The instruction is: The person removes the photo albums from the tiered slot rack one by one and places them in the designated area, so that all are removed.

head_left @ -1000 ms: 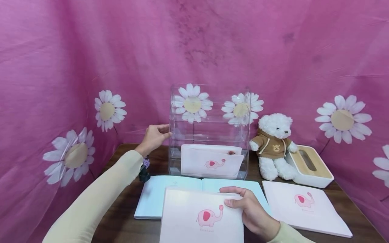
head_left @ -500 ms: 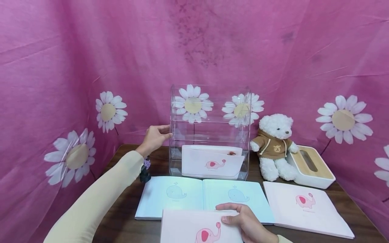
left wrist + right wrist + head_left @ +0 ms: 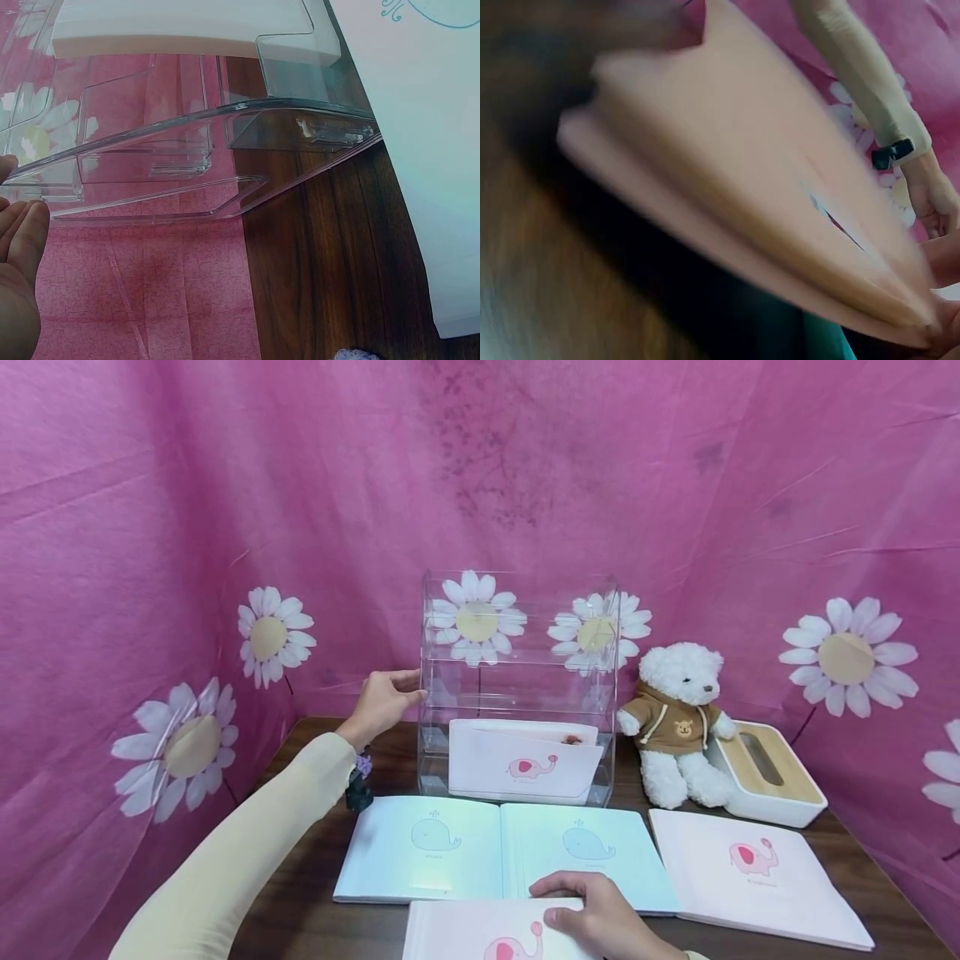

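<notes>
My left hand [image 3: 381, 702] pinches the left side edge of a clear tiered display rack [image 3: 517, 703], thumb in front and fingers behind. In the left wrist view, its fingertips meet the rack's transparent side panel [image 3: 270, 103] at the left. Low in the head view, my right hand [image 3: 596, 917] grips the right upper corner of a pink elephant booklet [image 3: 461, 933], its lower part cut off by the frame. The right wrist view shows this booklet [image 3: 742, 150] blurred and tilted, its page edges visible. More pink elephant booklets [image 3: 487, 764] stand in the rack's lowest tier.
Two light blue whale covers [image 3: 427, 868] lie side by side before the rack. To their right lies another pink elephant booklet [image 3: 757, 902]. A white teddy bear [image 3: 678, 727] and a wood-topped tissue box [image 3: 798, 777] stand back right; a small purple flower [image 3: 363, 767] stands left.
My right hand has lowered the pink booklet toward the bottom of the head view, uncovering the whale drawings. My left hand stays on the rack's side.
</notes>
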Demonstrator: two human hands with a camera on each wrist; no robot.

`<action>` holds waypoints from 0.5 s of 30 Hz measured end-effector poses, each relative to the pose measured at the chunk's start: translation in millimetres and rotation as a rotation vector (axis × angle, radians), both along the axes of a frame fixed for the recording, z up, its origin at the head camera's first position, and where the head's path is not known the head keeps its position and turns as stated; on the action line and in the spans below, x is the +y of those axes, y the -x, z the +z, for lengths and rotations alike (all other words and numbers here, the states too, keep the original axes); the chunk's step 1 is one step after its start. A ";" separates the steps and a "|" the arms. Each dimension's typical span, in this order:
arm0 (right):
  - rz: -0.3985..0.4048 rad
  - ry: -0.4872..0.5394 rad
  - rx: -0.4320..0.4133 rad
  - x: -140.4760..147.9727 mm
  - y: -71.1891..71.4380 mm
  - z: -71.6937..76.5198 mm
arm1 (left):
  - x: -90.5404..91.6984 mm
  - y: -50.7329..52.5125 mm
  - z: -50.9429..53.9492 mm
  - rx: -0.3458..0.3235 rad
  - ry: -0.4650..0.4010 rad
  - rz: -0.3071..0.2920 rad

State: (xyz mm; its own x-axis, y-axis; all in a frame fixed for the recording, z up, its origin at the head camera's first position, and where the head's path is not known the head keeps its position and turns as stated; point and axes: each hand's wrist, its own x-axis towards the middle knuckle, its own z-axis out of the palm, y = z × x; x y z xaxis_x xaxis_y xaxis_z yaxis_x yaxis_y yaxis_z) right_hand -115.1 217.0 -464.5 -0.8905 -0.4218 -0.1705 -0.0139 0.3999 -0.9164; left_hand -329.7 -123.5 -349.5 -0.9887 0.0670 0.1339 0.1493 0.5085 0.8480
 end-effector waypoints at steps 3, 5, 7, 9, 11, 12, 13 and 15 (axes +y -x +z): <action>-0.003 -0.049 0.105 -0.5 -3.5 3.0 | 1.0 0.0 0.2 -0.004 -0.011 0.004; 0.005 -0.089 0.167 -0.7 -4.9 5.5 | 1.2 0.0 0.0 -0.007 -0.014 0.006; 0.010 -0.117 0.200 -0.3 -6.1 7.4 | 1.4 0.1 -0.4 -0.008 -0.012 0.004; 0.012 -0.138 0.240 0.0 -6.7 8.8 | 1.2 0.2 -0.9 -0.007 -0.008 0.004; 0.011 -0.138 0.285 0.5 -6.3 9.6 | 0.7 0.6 -1.5 -0.003 -0.005 0.003; 0.005 -0.137 0.316 0.8 -5.7 9.7 | 0.4 0.6 -1.8 0.000 -0.003 0.001; -0.003 -0.134 0.351 1.0 -4.6 9.7 | 0.2 0.7 -2.1 0.000 -0.004 0.002; -0.033 -0.125 0.431 1.8 -1.5 10.4 | -0.3 0.9 -2.9 0.001 -0.006 0.004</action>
State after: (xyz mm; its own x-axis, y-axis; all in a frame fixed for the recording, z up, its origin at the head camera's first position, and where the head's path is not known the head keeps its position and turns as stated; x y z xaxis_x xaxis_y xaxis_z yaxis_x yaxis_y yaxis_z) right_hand -113.6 218.8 -454.1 -0.9039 -0.3919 0.1716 -0.3696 0.5136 -0.7743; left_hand -330.6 -123.8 -352.4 -0.9889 0.0626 0.1349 0.1480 0.5043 0.8508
